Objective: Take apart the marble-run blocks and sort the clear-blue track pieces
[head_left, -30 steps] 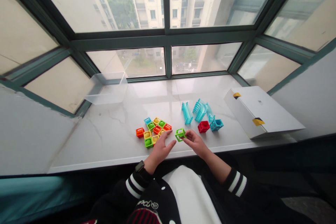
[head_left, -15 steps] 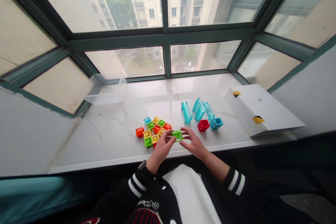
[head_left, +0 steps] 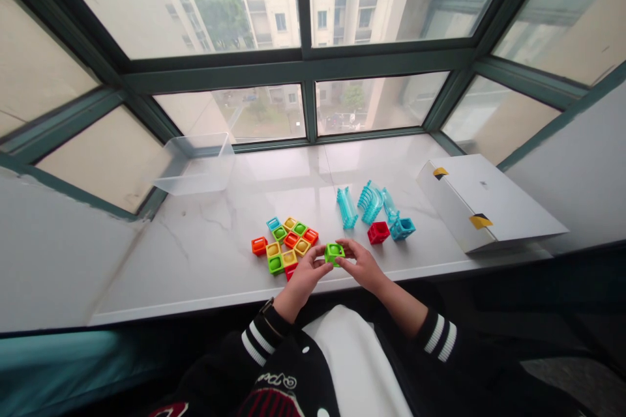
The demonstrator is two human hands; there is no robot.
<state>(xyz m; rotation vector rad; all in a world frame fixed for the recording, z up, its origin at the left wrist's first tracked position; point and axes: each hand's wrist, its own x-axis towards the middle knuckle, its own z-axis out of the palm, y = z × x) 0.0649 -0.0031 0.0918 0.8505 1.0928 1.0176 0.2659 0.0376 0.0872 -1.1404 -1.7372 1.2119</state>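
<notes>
Between my two hands is a green toy cube block (head_left: 334, 252), raised a little over the sill's front edge. My left hand (head_left: 307, 275) grips its left side, while the fingers of my right hand (head_left: 362, 265) close on its right side. Just left of my left hand lies a cluster of cube blocks (head_left: 289, 241) in yellow, green, orange, red and blue. A red cube (head_left: 378, 232) and a blue cube (head_left: 402, 229) sit to the right, beyond my right hand.
Several translucent blue track pieces (head_left: 370, 201) lie behind the red cube. A clear plastic bin (head_left: 198, 169) stands at the back left. At the right is a white box (head_left: 493, 202) with yellow-black tabs. Windows (head_left: 381, 104) border the marble sill (head_left: 195, 273).
My right hand has come in and closed on the green cube, which has turned and shifted slightly right. My left hand still holds it.
</notes>
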